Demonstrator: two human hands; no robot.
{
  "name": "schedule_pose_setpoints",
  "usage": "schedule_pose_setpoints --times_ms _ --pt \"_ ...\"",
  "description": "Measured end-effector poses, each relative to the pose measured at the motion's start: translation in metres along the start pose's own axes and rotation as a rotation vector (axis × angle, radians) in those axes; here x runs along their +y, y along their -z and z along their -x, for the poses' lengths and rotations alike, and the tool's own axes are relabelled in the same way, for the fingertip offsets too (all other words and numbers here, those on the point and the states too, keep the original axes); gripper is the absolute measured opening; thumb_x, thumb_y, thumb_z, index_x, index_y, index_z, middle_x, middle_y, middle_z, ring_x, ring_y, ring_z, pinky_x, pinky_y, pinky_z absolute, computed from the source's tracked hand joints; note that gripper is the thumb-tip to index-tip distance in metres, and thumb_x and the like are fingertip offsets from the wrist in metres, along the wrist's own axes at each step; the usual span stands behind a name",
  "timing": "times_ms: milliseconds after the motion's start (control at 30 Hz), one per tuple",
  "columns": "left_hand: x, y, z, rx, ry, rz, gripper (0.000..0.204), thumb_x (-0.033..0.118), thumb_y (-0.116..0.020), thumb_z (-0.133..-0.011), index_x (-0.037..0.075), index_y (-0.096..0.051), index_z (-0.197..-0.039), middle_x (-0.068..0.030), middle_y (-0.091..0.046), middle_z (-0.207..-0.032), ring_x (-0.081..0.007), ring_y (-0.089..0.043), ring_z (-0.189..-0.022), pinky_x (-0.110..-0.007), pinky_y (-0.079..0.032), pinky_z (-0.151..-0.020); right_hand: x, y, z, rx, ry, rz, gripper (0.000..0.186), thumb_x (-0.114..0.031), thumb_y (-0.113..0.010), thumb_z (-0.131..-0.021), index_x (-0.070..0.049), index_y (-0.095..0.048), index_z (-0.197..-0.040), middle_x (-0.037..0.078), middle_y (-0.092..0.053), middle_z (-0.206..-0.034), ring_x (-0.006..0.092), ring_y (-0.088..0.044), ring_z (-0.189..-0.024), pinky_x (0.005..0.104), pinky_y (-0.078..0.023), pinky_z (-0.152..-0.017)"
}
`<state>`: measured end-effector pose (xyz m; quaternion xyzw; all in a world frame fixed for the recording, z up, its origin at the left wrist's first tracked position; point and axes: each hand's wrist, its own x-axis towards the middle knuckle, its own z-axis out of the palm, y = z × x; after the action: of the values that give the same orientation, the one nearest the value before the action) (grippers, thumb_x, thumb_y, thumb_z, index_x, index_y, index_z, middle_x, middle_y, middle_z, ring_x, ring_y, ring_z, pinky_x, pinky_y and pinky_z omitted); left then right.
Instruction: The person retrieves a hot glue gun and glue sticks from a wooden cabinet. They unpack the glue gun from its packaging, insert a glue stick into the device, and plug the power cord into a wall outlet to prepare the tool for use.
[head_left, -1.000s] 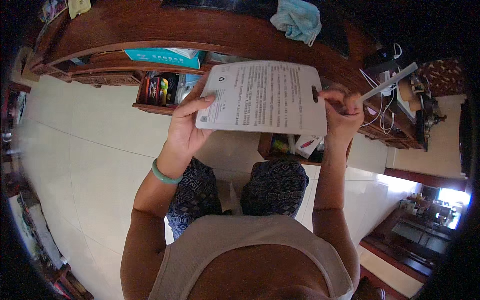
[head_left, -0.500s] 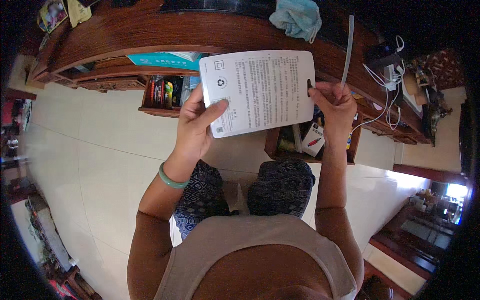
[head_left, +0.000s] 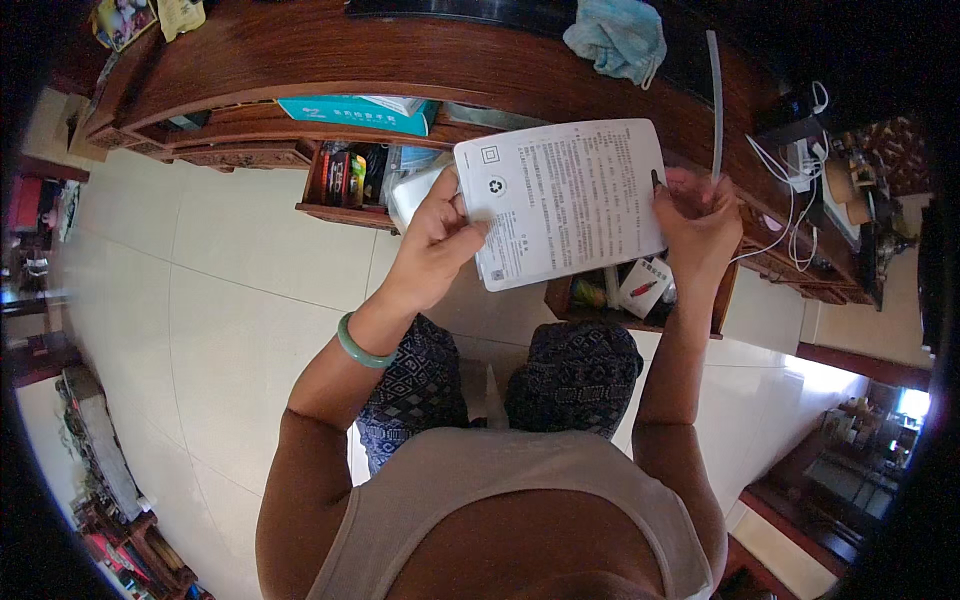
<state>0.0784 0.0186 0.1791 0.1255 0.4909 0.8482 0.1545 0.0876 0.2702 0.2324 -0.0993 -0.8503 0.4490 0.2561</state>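
Observation:
A flat white package point(head_left: 565, 200), printed on the side facing up, with a recycling mark and a dark slot near its right end, is held level above the drawers. My left hand point(head_left: 440, 240) grips its left end, thumb on top and fingers curled behind. My right hand point(head_left: 705, 225) is closed at the right end, thumb beside the slot, and also holds a long pale flat strip point(head_left: 714, 90) that points up toward the desk. A green bangle point(head_left: 365, 350) circles my left wrist.
The dark wood desk point(head_left: 260, 55) bears a blue mask point(head_left: 615, 40) and white cables point(head_left: 805, 165). A teal box point(head_left: 350, 115) lies in its shelf. Two open drawers, left point(head_left: 345, 210) and right point(head_left: 555, 305), hold small items, including a white box point(head_left: 642, 285). Pale tiled floor point(head_left: 240, 300) lies around.
Since a second ago the pale strip has swung from slanting right to nearly upright. Over the last half second the package and both hands have shifted slightly right and down in view.

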Motion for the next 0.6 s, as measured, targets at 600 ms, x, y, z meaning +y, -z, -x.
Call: schedule_pose_setpoints --times_ms 600 --pt "0.012 0.000 -0.007 0.008 0.033 0.307 0.057 -0.015 -0.036 -0.079 0.003 -0.029 -0.132 -0.0239 -0.050 -0.125 -0.0276 -0.050 -0.117 -0.033 -0.048 -0.092 0.025 0.039 -0.038 0.310 0.154 0.139 0.029 0.003 -0.064 -0.070 -0.005 -0.037 -0.077 0.011 -0.067 -0.085 0.0123 -0.062 -0.075 0.0262 -0.049 -0.070"
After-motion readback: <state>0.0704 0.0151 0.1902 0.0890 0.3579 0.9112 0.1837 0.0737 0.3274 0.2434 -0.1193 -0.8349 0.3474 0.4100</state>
